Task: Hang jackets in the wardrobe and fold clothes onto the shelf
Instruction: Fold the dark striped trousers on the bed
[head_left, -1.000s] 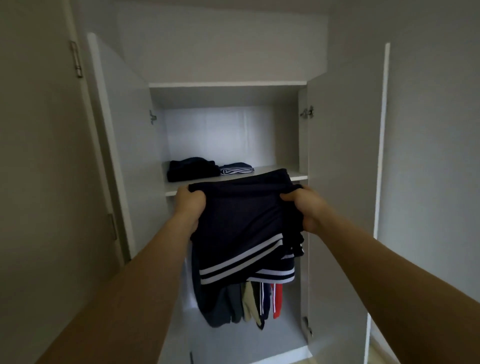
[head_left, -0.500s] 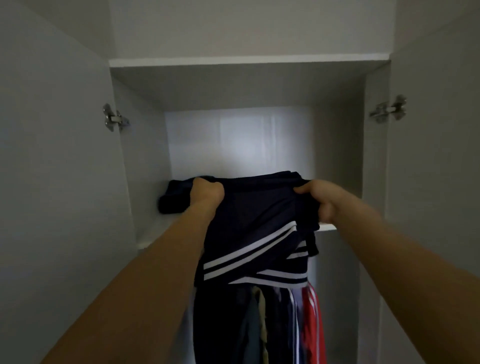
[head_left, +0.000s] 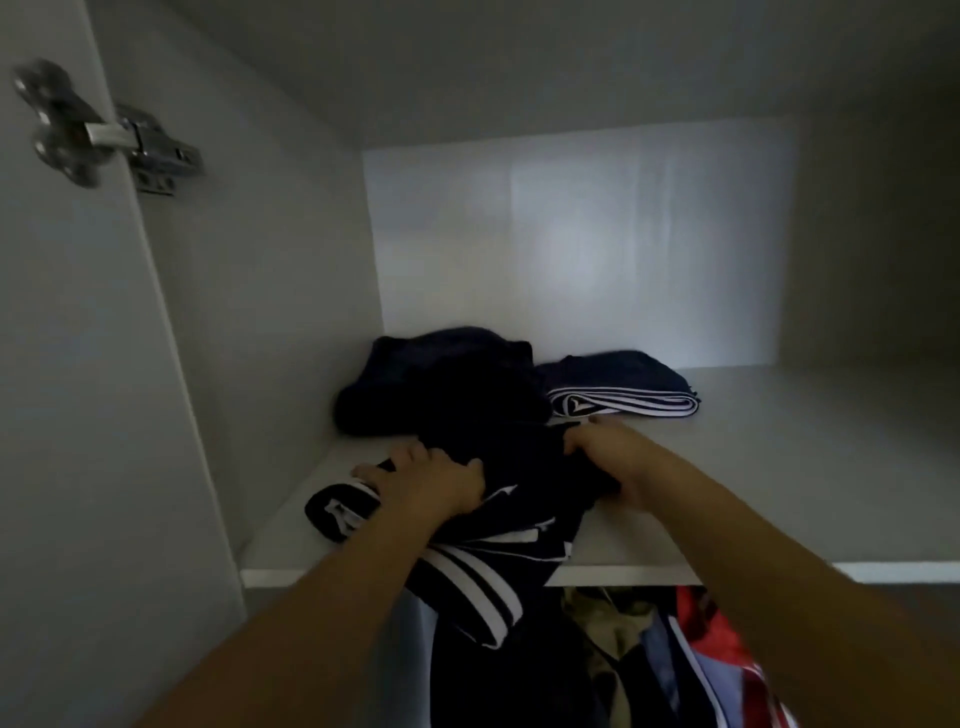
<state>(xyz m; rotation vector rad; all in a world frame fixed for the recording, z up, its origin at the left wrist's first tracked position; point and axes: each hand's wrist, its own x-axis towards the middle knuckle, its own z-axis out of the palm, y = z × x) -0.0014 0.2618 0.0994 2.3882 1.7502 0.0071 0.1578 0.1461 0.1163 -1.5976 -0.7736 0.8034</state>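
Inside the open wardrobe (head_left: 249, 322), the shelf (head_left: 753, 493) already carries two folded pieces at the back: a dark bundle (head_left: 441, 384) on the left and, just beside it to the right, a smaller folded garment with white stripes (head_left: 623, 397) along its front edge. Below the shelf hang several clothes (head_left: 675, 654), dark, olive and red among them, so the hanging part of the job looks largely done, though I cannot tell whether more jackets wait elsewhere in the room. The piece in hand is a dark striped garment (head_left: 524, 499), lying on the front of the shelf with one striped end spilling over the edge and dangling down. The left hand (head_left: 431, 486) rests on its left side with the fingers curled into the cloth, gripping it. The right hand (head_left: 608, 457) holds the right side, fingers bent down into the fabric; how tightly I cannot make out in this dim light. To my eye this garment is only half placed: it looks bunched rather than neatly folded, and the hanging end has yet to be brought up onto the shelf. A metal hinge (head_left: 109, 135) shows on the left door.
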